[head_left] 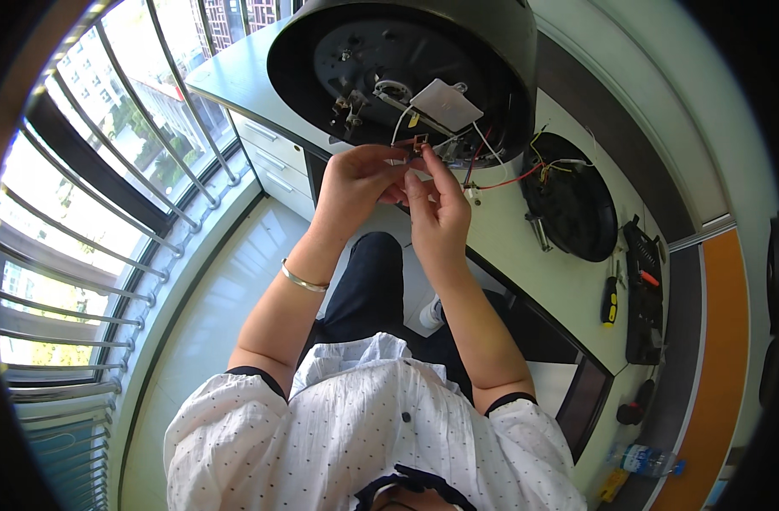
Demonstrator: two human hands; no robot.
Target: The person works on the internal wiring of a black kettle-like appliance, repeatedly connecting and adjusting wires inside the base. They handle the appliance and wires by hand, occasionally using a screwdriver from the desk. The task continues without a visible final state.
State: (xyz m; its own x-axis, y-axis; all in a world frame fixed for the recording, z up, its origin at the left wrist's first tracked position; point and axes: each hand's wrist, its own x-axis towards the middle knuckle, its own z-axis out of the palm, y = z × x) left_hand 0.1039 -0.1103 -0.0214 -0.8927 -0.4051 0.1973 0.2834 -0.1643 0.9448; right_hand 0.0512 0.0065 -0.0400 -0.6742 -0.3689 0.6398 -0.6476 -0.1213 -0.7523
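Note:
Both hands meet just below the open underside of a black round appliance housing (504, 77), which lies tipped toward me on the table. Between the fingertips is a small copper-coloured part (418, 141); its exact kind is too small to make out. My left hand (354, 183) pinches it from the left, and my right hand (441, 209) closes on it from the right. White and red wires run close by inside the housing. A pale square plate (446, 105) sits above the fingers, among metal brackets and a metal ring.
A black round base cover (581, 196) with loose wires lies on the table (538, 281) at the right. Beyond it are a yellow-and-black screwdriver (610, 302) and an open tool case (642, 289). A plastic bottle (649, 461) is at lower right. Barred windows line the left.

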